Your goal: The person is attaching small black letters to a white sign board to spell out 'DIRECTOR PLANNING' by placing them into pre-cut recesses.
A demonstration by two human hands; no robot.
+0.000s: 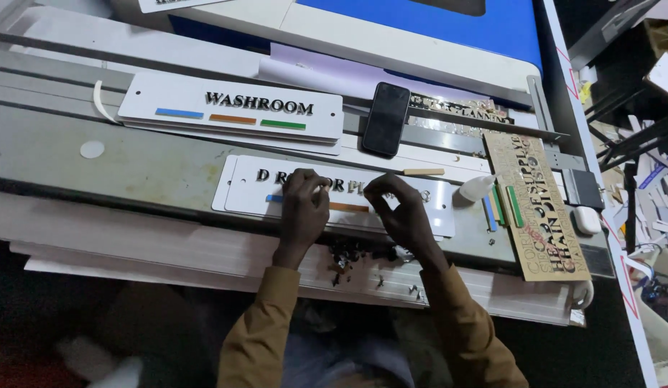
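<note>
A white sign plate (434, 197) with raised black letters and a blue and an orange strip lies on the grey bench (133, 169). My left hand (303, 208) rests on the plate's middle, fingertips pinched together at a small black letter in the row. Just to the right, my right hand (400, 212) is on the same plate with fingers curled at the letter row; whether it holds anything is hidden. Loose black letter pieces (352, 253) lie scattered by the bench's front edge, below my hands.
A second white sign plate (230, 108) with coloured strips lies farther back. A black phone (386, 118) sits beside it. To the right are a small white glue bottle (478, 188), a wooden stick (422, 172), loose coloured strips (503, 208) and a brown lettered board (546, 215). A blue-and-white machine (420, 29) stands behind.
</note>
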